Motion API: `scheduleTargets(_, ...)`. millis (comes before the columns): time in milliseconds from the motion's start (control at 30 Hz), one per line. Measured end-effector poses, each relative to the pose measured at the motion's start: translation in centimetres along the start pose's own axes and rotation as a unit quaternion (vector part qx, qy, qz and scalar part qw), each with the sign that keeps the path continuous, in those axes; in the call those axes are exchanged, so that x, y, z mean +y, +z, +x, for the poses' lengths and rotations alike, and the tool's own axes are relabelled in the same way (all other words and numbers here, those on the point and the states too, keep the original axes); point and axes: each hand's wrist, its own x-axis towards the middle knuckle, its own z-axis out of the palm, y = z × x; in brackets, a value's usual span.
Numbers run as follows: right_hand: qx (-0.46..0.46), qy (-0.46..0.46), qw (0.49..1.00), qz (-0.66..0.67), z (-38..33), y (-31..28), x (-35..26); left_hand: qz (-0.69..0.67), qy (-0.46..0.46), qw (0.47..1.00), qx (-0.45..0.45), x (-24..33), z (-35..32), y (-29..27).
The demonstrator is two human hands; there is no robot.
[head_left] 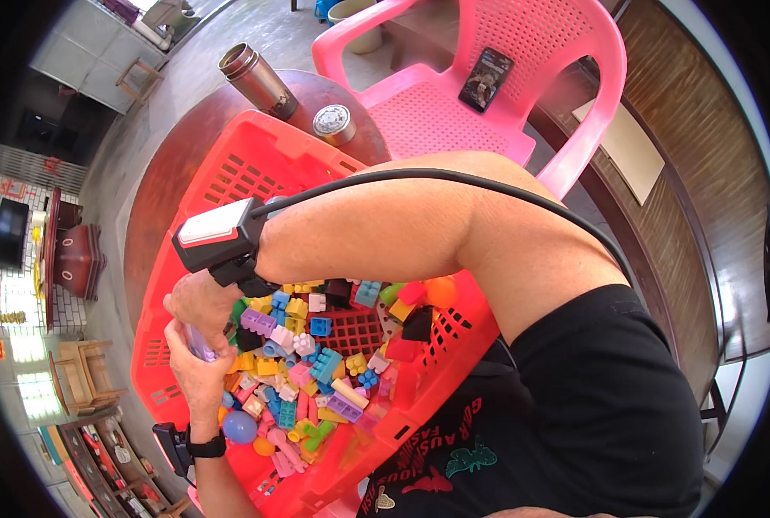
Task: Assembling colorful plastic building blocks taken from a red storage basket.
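At the left side of the red plastic basket, my two hands meet over a pale purple toy piece, mostly covered by fingers. My left hand comes up from below, its fingers closed around the piece. From above, my right hand curls against the same piece, its wrist bent and its fingertips partly hidden. Beside the hands lies a heap of colourful toy building blocks in the basket. A purple block and a blue-purple ball are nearest to my hands.
The basket sits by a round brown table, which bears an open steel flask and its lid. Behind stands a pink plastic chair with a phone on it. A black cable runs along my right arm.
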Motion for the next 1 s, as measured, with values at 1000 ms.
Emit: scheduleTargets(1000,-0.025,-0.001,1.000,0.010,0.3,-0.3,0.4,0.062,0.039,0.996,0.045,-0.9,0.8,-0.4)
